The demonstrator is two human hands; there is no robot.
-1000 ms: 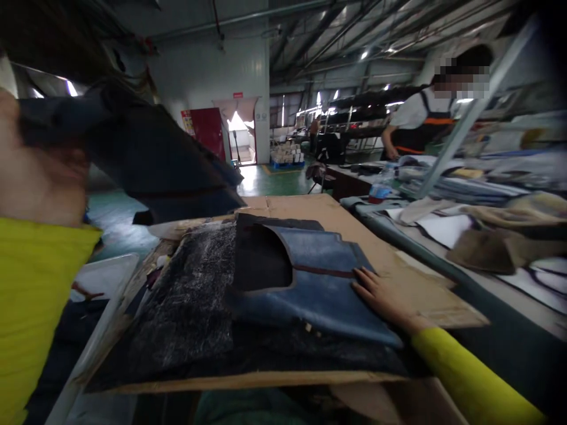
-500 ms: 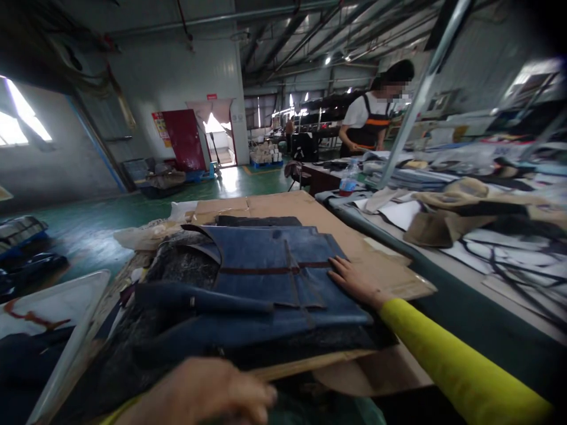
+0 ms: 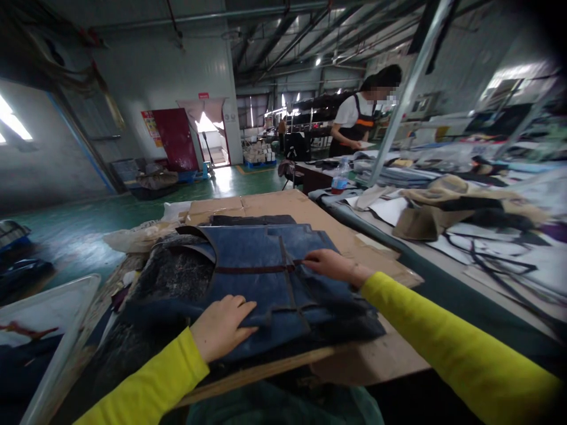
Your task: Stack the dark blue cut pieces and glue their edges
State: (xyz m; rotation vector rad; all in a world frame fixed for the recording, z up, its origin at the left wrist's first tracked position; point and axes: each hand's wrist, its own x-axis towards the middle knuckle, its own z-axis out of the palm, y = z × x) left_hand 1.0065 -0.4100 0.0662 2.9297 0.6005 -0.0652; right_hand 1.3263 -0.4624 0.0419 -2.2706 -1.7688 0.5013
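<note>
A blue leather apron point(image 3: 248, 248) lies spread on a dark, worn pile point(image 3: 177, 274), with dark seams and pocket-like panels on it. Across its middle runs a thin brown strap point(image 3: 252, 270). My left hand point(image 3: 225, 327) rests on the near part of the apron, fingers apart and holding nothing. At the strap's right end, my right hand point(image 3: 330, 264) has its fingers closed in a pinch on the strap, just above the leather. The fingertips partly cover that end.
Brown cardboard point(image 3: 274, 203) covers the table under the pile. To the right, another table point(image 3: 469, 301) carries fabric scraps, straps and a bottle point(image 3: 340, 177). A white-rimmed bin point(image 3: 84, 301) stands at left. A co-worker point(image 3: 354, 118) stands behind the far table, beyond a slanted metal pole point(image 3: 405, 94).
My left hand has moved forward from the near edge onto the apron. My right hand has gone from lying flat at the right edge to pinching the strap. The near blue flap now lies flatter.
</note>
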